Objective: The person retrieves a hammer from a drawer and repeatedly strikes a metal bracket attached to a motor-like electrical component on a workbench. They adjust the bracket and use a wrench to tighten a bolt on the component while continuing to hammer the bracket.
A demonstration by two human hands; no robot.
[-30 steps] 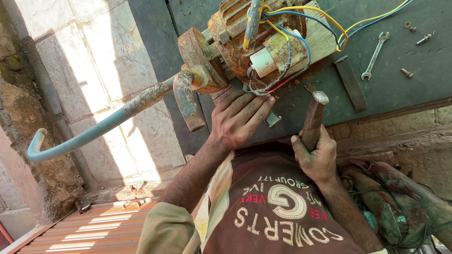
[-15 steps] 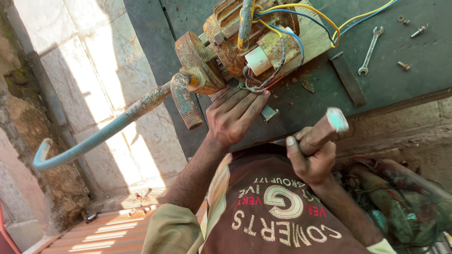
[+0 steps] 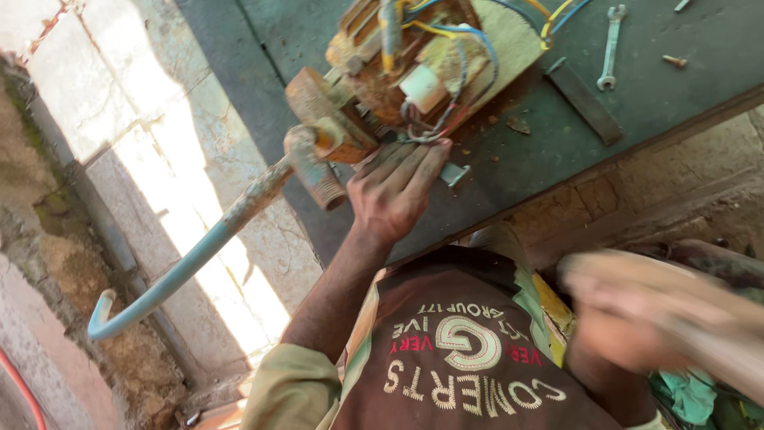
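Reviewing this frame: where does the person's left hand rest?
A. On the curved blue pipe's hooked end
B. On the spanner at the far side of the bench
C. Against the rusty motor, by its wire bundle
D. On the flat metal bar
C. The left hand lies with its fingers spread against the rusty motor, just below the coloured wires; the spanner lies untouched.

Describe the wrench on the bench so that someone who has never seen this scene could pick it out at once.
Start at the dark green bench top and the rusty motor with coloured wires that the left hand touches. Go right, past the flat dark metal bar. The wrench lies there: slim, silvery, open-ended, far longer than the loose bolt beside it.
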